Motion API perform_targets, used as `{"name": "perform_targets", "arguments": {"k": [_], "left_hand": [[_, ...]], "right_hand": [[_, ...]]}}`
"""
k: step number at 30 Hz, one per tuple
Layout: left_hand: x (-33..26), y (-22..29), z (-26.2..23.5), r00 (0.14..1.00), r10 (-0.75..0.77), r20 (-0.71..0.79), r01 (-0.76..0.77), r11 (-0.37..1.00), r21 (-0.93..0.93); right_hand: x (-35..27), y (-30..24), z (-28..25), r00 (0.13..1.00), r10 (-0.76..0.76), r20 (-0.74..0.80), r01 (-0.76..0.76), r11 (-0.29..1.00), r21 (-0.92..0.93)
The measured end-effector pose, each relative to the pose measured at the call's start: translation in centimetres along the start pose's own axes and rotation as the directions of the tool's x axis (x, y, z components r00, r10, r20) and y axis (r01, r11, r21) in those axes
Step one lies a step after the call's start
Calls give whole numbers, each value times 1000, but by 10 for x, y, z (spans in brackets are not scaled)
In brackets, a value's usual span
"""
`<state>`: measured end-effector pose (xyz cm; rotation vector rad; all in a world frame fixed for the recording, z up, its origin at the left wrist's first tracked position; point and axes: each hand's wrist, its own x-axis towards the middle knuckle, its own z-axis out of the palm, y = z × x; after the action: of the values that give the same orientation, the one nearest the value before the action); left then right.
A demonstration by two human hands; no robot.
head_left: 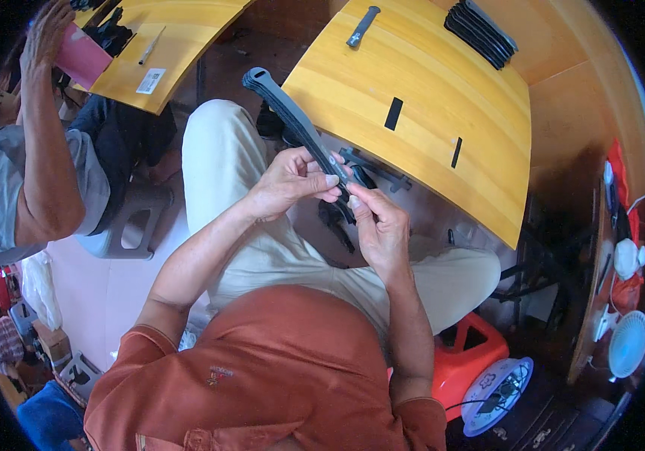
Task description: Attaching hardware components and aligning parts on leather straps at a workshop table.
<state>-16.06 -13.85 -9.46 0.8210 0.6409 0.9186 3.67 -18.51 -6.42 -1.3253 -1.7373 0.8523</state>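
Note:
Above my lap I hold a bundle of long dark grey strips [296, 124], stacked on one another, with a slot in the rounded far end. It slants from upper left down to lower right. The fingers and thumb of my left hand [292, 180] are closed around its lower middle. Just to the right, my right hand [379, 225] pinches the bundle near its lower end, partly hiding it. A similar single strip [364, 27] lies on the yellow wooden table [420, 68] ahead.
A stack of dark strips [480, 34] and two small black pieces, one wider [394, 113] and one narrow [457, 152], lie on the table. A co-worker [52, 165] holding a pink thing sits at left by another table. A red stool [472, 349] and basin [496, 398] stand at lower right.

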Motion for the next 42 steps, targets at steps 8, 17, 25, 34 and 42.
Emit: {"name": "perform_targets", "arguments": {"k": [8, 17, 25, 34, 42], "left_hand": [[1, -4, 6, 1000, 5, 29, -6, 999, 39], [2, -8, 10, 999, -12, 50, 9, 997, 71], [6, -12, 9, 999, 21, 34, -24, 995, 101], [9, -17, 17, 993, 95, -75, -75, 967, 244], [10, -26, 22, 976, 178, -122, -111, 900, 420]], "right_hand": [[-9, 4, -3, 999, 18, -40, -17, 999, 41], [-10, 6, -7, 999, -13, -53, 11, 999, -33], [-8, 5, -7, 998, -28, -52, 22, 993, -114], [-6, 9, 4, 968, -211, -132, 133, 887, -442], [-7, 5, 13, 966, -216, -142, 89, 796, -599]]}}
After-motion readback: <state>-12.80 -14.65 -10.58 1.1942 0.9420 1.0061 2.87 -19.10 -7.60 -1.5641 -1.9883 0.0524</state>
